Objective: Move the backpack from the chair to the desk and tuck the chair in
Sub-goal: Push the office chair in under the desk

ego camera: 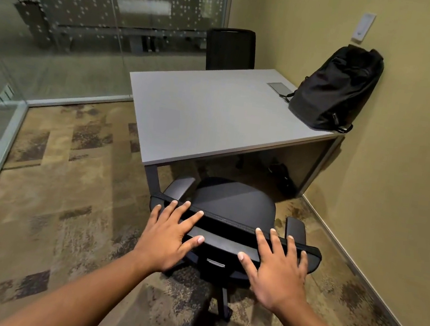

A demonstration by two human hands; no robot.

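Note:
The black backpack point(335, 88) stands upright on the far right corner of the grey desk point(208, 118), leaning against the yellow wall. A black office chair point(232, 206) with an empty seat stands just in front of the desk's near edge, its seat outside the desk. My left hand point(171, 236) lies flat with spread fingers on the left part of the chair's backrest top. My right hand point(276, 269) lies the same way on the right part. Neither hand curls around the backrest.
A second black chair point(231, 50) stands behind the desk. A small grey flap point(280, 87) is set in the desk top beside the backpack. Glass partitions point(59, 46) bound the room at left and back; the yellow wall point(400, 160) runs along the right. Patterned carpet covers the floor.

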